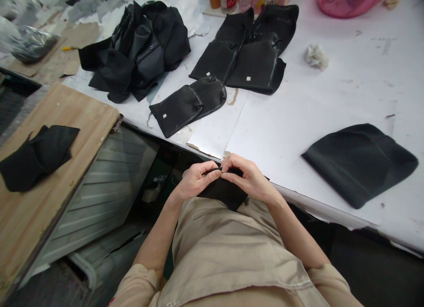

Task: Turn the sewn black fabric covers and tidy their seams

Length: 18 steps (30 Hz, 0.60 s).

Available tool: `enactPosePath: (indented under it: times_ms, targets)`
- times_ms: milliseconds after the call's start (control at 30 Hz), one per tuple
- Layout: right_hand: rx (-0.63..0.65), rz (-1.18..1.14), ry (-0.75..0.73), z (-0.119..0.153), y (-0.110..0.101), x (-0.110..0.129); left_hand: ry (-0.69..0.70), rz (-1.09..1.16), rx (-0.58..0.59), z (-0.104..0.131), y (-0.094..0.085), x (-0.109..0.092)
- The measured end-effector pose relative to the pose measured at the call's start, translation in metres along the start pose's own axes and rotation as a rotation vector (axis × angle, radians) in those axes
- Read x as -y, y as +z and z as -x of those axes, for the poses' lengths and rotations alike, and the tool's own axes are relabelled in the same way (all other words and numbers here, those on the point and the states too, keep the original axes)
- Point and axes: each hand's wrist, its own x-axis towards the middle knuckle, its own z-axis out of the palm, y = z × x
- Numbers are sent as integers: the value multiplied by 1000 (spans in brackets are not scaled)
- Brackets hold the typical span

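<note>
A limp, matte-black piece of sheet material point(230, 193) is held at the near edge of the long white-covered table point(281, 121); whether the table is touched by it cannot be told. Its upper edge is pinched between thumb and fingers by both the left hand point(198, 179) and the right hand point(247, 175), the fingertips meeting at one spot. On the table's left part, a crumpled heap of black sheets point(145, 46) is piled. Near the table's middle, flat black pieces with small white squares point(253, 64) are laid, some overlapping. On its right part, a smooth black folded sheet point(361, 163) is placed. Toward the table's far side, a crumpled white wad point(317, 56) and a translucent pink plastic basin point(347, 2) are noted. Left of the table, a folded black piece point(36, 154) is set on a pale wood-grain board point(79, 110).
</note>
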Motion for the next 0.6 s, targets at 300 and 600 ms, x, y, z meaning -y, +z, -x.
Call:
enactPosePath:
  times_ms: [300, 600]
  targets:
    - [-16, 0, 100, -1, 3, 1, 86, -20, 32, 3, 3, -4]
    - [-256, 138, 216, 19, -36, -18, -9, 456, -350, 14, -11, 11]
